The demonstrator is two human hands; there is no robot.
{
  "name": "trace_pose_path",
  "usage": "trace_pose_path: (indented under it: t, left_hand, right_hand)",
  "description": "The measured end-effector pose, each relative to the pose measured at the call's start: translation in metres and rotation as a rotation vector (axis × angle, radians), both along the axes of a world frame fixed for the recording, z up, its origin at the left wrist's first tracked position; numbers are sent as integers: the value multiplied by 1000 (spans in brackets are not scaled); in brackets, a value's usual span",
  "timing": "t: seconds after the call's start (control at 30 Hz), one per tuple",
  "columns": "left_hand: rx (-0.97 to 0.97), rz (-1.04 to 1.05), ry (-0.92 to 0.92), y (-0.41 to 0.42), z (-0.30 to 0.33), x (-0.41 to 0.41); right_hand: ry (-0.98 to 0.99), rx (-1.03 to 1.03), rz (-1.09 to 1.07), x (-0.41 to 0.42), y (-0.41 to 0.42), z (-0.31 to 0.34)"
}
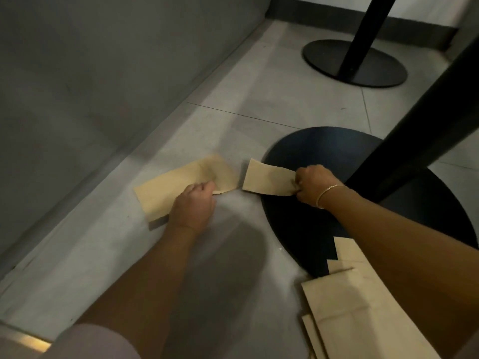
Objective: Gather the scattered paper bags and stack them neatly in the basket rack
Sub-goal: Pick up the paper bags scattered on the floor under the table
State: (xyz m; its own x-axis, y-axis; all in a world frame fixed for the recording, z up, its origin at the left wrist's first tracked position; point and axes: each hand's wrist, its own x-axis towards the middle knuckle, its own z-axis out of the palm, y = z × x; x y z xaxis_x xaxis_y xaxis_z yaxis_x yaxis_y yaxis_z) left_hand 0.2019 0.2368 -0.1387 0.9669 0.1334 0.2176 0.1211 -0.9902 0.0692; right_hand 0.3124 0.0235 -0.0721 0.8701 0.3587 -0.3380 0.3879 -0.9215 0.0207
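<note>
A flat tan paper bag (166, 187) lies on the grey tiled floor beside the wall. My left hand (193, 206) rests on its near edge, fingers curled onto the paper. A second, smaller paper bag (267, 180) lies partly on the black round table base (305, 224); my right hand (315, 183) pinches its right end. Several more paper bags (347, 312) lie overlapped on the floor at the lower right, partly under my right forearm. No basket rack is in view.
A black table post (420, 136) rises from the near round base on the right. A second black base and post (355, 63) stand farther back. A grey wall (90, 86) runs along the left.
</note>
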Motion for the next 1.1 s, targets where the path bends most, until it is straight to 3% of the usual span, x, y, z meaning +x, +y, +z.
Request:
trace_pose_path:
  t: [0.23, 0.4, 0.6, 0.77, 0.87, 1.1]
  left_hand:
    - [-59, 129, 217, -27, 34, -16]
    - [-81, 100, 80, -76, 69, -32]
    - [-346, -15, 115, -147, 119, -56]
    - [-146, -330, -189, -177, 159, -63]
    - [-168, -333, -289, -196, 149, -67]
    - [-273, -323, -336, -268, 154, -111]
  right_hand:
    - [-123, 253, -143, -62, -37, 8]
    - [-278, 372, -150, -115, -63, 73]
    - [-372, 185, -56, -173, -114, 150]
    - [-477, 277, -188, -177, -175, 196]
    - [-576, 357, -237, -189, -221, 200]
    - [-687, 455, -418, -246, -327, 221]
